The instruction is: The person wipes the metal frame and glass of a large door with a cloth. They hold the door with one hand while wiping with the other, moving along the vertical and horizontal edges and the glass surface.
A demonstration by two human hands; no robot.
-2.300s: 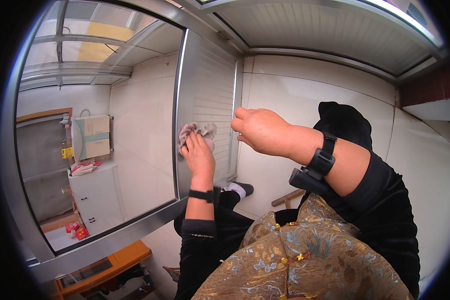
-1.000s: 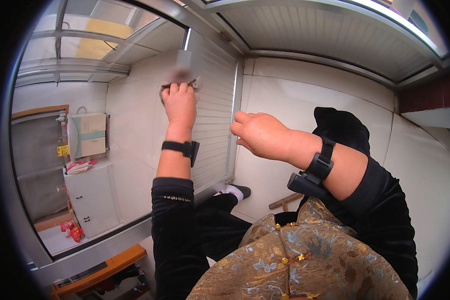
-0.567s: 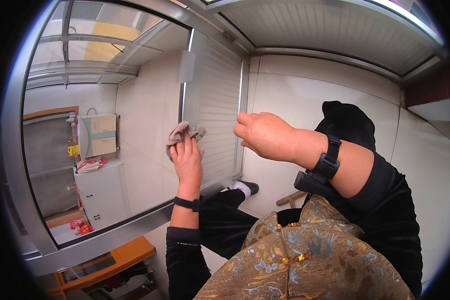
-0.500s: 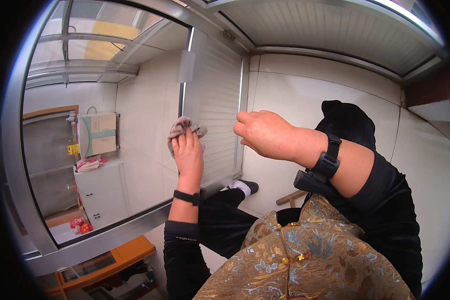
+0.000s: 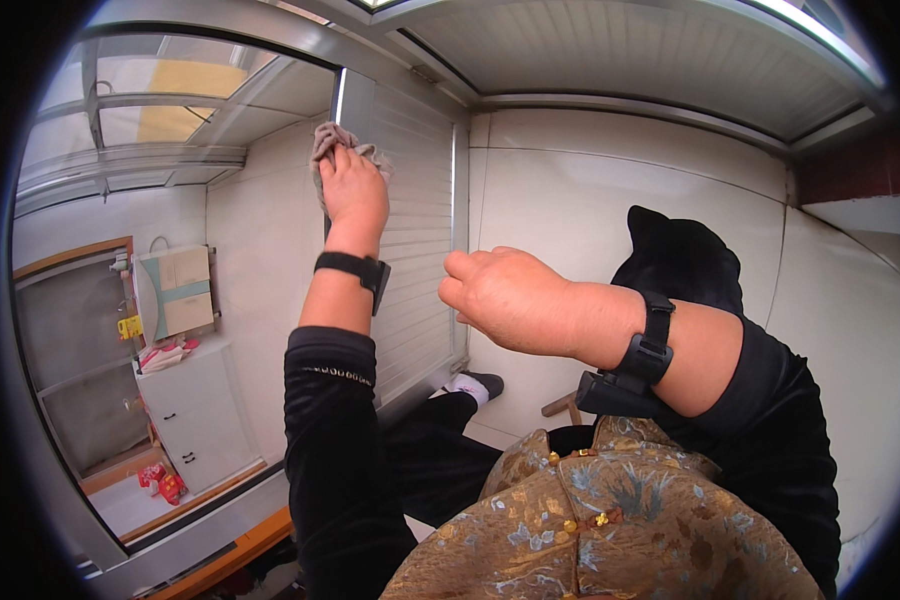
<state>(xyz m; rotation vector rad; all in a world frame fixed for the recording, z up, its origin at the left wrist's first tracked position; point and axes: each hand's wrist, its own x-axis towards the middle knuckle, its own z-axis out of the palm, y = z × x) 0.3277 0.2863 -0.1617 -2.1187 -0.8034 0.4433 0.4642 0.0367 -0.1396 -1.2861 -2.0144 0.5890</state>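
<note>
My left hand point(image 5: 356, 195) is closed on a crumpled greyish-pink cloth point(image 5: 332, 142). The cloth presses on the edge strip between a large glass pane point(image 5: 270, 230) and a white ribbed panel point(image 5: 417, 215). My left arm reaches out away from me. My right hand point(image 5: 510, 295) is curled, with its back towards me, over the metal edge point(image 5: 461, 180) at the panel's right side. Its fingertips are hidden, so whether it grips that edge cannot be made out. Both wrists wear black straps.
Through or in the glass appear a white cabinet point(image 5: 190, 420), a pale box point(image 5: 182, 285) and red packages point(image 5: 160, 483). A second framed panel point(image 5: 650, 50) stands along the far side. Light floor tiles point(image 5: 560, 170) and a small wooden piece point(image 5: 562, 406) lie to the right.
My left hand has slid the cloth farther away from me along the edge strip. My right hand keeps its curled shape by the panel's edge, while the whole view has shifted slightly.
</note>
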